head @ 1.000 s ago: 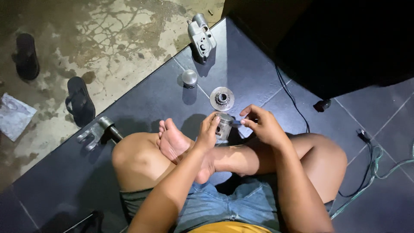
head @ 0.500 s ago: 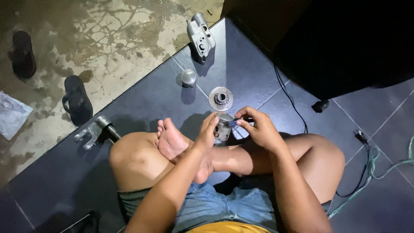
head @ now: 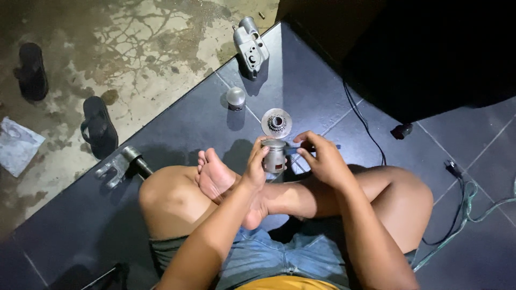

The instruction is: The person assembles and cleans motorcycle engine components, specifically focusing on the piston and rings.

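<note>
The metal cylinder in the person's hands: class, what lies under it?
Under the metal cylinder the dark tiled floor shows beside a crossed leg. The left hand and right hand cover its sides; its underside is hidden.

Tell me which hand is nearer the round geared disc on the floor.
Right. The right hand sits just below and right of the geared disc; the left hand, gripping the metal cylinder, is lower and a little farther away.

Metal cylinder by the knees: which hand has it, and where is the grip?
The left hand grips the metal cylinder around its side wall. The right hand pinches something small at its top edge; what cannot be told.
</note>
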